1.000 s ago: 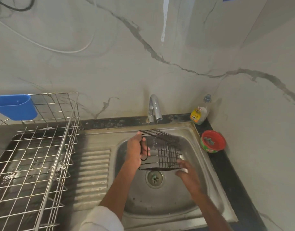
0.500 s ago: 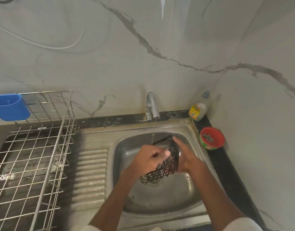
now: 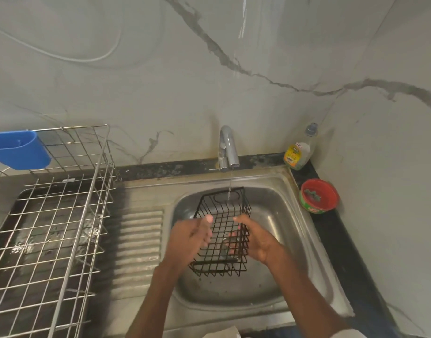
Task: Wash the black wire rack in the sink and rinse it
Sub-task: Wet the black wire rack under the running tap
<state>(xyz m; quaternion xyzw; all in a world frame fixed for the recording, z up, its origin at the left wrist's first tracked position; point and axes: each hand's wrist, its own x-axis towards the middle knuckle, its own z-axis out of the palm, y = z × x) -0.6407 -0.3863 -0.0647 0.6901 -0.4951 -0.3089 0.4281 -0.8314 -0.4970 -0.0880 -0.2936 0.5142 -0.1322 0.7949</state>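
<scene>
Both hands hold black wire rack [image 3: 221, 230] under tap [image 3: 228, 148] stream.
Left hand [image 3: 190, 237] grips loosely, right hand [image 3: 253, 242] fingers hook the mesh; I'd expect wet wire slipping into sink [image 3: 299, 254].

Black wire rack [image 3: 221, 230] tilted over sink [image 3: 282, 215]

You can't read the dish soap bottle [image 3: 297, 152] label; the blue caddy [image 3: 17, 150] and dish drainer [image 3: 51, 228] run off the left edge, and the sink drain [image 3: 226, 248] sits half-hidden behind the black wire rack [image 3: 221, 230]
</scene>
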